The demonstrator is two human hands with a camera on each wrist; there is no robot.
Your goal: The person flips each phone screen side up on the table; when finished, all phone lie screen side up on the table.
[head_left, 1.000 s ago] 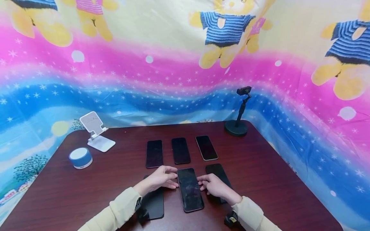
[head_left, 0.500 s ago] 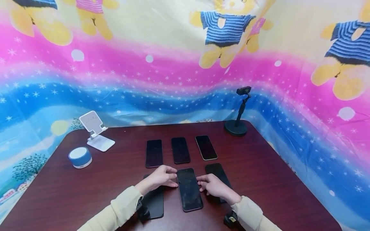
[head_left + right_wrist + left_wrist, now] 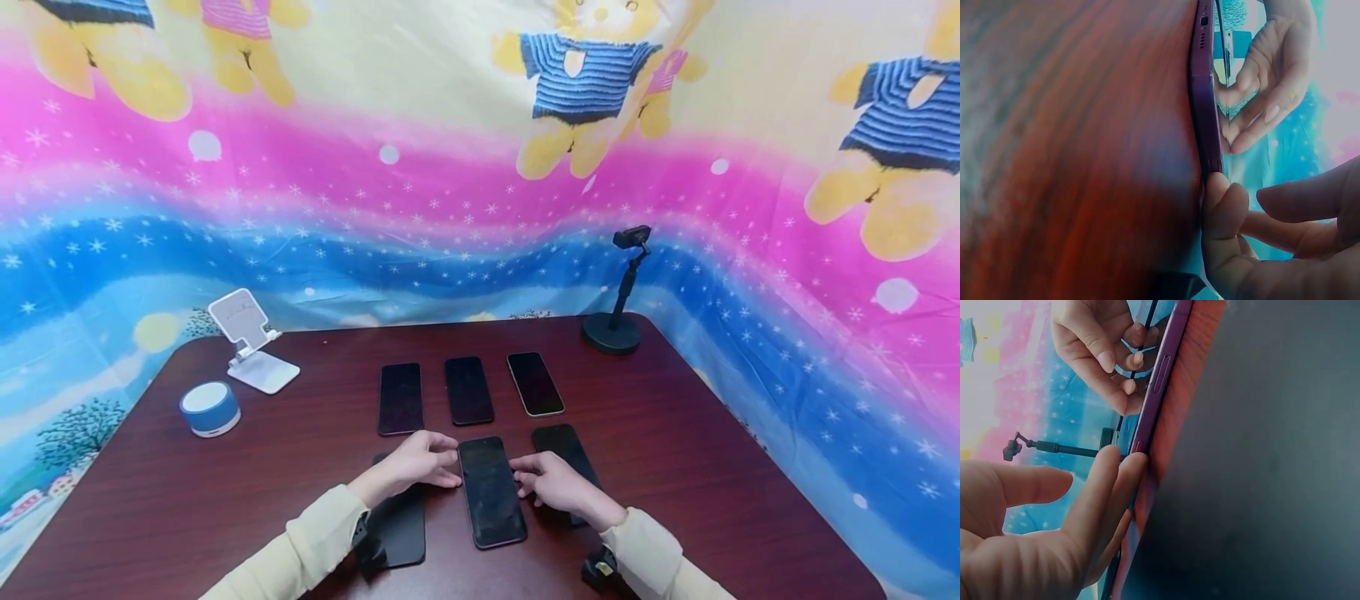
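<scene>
A dark-screened smartphone (image 3: pixel 492 493) with a purple frame lies face up on the table between both hands. At its left edge, my left hand (image 3: pixel 412 462) touches the purple side (image 3: pixel 1159 375) with nearly straight fingertips, the thumb held apart. On the opposite side, my right hand (image 3: pixel 557 483) has loosely bent fingers against the phone's right edge (image 3: pixel 1205 112), its thumb free of the phone. Under my left wrist lies a black phone-shaped slab (image 3: pixel 403 525), partly covered. Beneath my right hand another black phone (image 3: pixel 567 450) is partly hidden.
Farther back, three dark phones lie in a row: left (image 3: pixel 401 400), middle (image 3: pixel 469 392) and right (image 3: pixel 536 383). A white folding stand (image 3: pixel 262 372) and a blue-and-white cylinder (image 3: pixel 210 410) stand at left. A black stand (image 3: pixel 612 332) is at back right, before a printed curtain (image 3: pixel 450 208).
</scene>
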